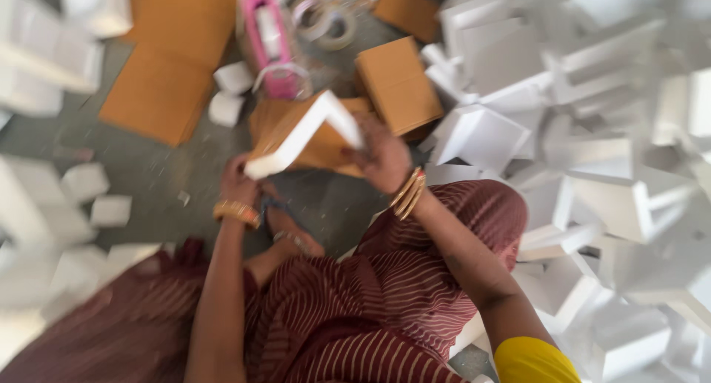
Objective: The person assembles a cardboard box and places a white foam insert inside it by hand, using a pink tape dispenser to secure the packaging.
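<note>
Grey floor (185, 168) spreads under us, dusted with white crumbs, and we see it crowded on the right by a heap of white foam pieces (592, 131). We sit in a striped maroon dress (370, 309) with 1 foot (289, 235) tucked in front. Our left hand (238, 181) is closed on the low end of an L-shaped white foam corner (304, 131), and our right hand (381, 159) grips its far end, so the piece hangs tilted above the floor between both hands. Just behind it lie flat brown cardboard sheets (167, 64) and a small brown box (396, 83). Farther back we make out a pink tape dispenser (266, 42) beside rolls of clear tape (329, 20). Gold bangles (409, 192) circle both wrists. Everything is blurred.
</note>
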